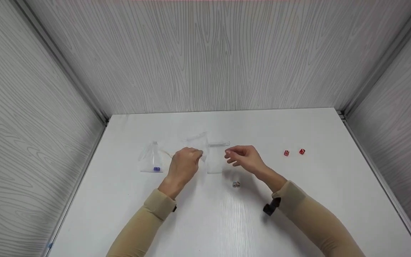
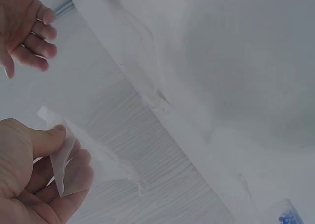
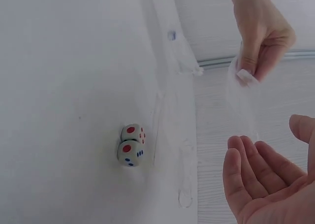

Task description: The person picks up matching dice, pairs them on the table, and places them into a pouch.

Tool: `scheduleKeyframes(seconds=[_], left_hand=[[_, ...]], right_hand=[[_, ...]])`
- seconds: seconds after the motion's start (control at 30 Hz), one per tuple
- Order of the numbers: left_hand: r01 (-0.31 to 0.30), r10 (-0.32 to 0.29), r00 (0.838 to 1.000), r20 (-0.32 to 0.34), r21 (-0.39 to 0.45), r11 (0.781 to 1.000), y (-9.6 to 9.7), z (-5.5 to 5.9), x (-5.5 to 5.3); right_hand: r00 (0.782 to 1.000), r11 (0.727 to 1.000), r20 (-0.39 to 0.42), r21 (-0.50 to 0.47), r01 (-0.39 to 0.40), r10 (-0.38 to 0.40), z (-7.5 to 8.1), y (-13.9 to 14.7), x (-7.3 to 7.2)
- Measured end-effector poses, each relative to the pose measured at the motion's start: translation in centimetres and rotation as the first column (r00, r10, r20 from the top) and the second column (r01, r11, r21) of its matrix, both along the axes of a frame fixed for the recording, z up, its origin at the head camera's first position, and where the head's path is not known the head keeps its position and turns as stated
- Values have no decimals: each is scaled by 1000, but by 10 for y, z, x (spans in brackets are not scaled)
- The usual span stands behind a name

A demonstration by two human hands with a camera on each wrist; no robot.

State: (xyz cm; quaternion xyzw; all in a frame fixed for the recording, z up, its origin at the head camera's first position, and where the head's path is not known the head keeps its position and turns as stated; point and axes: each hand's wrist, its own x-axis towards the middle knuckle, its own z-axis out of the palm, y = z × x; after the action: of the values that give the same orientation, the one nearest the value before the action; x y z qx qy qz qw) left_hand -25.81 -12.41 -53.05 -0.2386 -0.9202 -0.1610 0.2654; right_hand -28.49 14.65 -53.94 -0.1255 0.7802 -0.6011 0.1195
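Left hand (image 1: 185, 162), just left of centre in the head view, pinched a clear bag (image 2: 103, 160); in the left wrist view the thumb pressed on the plastic and the fingers bent behind it, film clamped between them. Bag hung loose and creased from that grip, its upper edge only faintly visible above the knuckles from overhead. Right hand (image 1: 244, 158), just right of centre, had its fingers side by side and gently bent, thumb apart from them in the right wrist view. Fingertips there appeared just beside the lower end of the held bag; could not tell whether they touched it. Second bag (image 1: 214, 162) lay flat on the white table (image 1: 205, 228) at mid-frame, between the two hands. White dice (image 1: 236, 184), a pair with red and blue pips, sat against each other below the right hand. Further left, a third bag (image 1: 150, 155) held blue dice (image 1: 156, 169) near its bottom edge; a thin tan strip (image 1: 167, 153) showed between it and the left hand, too small to identify. Two red dice (image 1: 286, 152) lay right of centre, apart from each other. Tan sleeves (image 1: 319, 217) entered from the lower edge; grey wood-grain panels (image 1: 205, 53) stood behind and at both sides.
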Motion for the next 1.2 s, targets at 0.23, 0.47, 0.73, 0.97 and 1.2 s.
scheduleKeyframes(seconds=[0.23, 0.47, 0.73, 0.97, 1.2], left_hand=[[45, -46, 999, -16, -51, 998, 15, 9, 12], [57, -61, 998, -27, -120, 991, 23, 8, 16], [85, -90, 995, -34, -127, 988, 25, 4, 19], [104, -112, 992, -50, -134, 985, 24, -1, 21], [133, -136, 984, 113, 40, 990, 18, -1, 22]], right_hand=[[992, 992, 107, -97, 84, -73, 2, -13, -11], [978, 980, 167, -138, 146, -122, 3, -29, -17], [970, 974, 192, -141, 176, -148, 2, -39, -18], [980, 973, 131, -160, 167, -147, 5, -38, -16], [992, 984, -32, -140, 113, -119, 14, -34, -10]])
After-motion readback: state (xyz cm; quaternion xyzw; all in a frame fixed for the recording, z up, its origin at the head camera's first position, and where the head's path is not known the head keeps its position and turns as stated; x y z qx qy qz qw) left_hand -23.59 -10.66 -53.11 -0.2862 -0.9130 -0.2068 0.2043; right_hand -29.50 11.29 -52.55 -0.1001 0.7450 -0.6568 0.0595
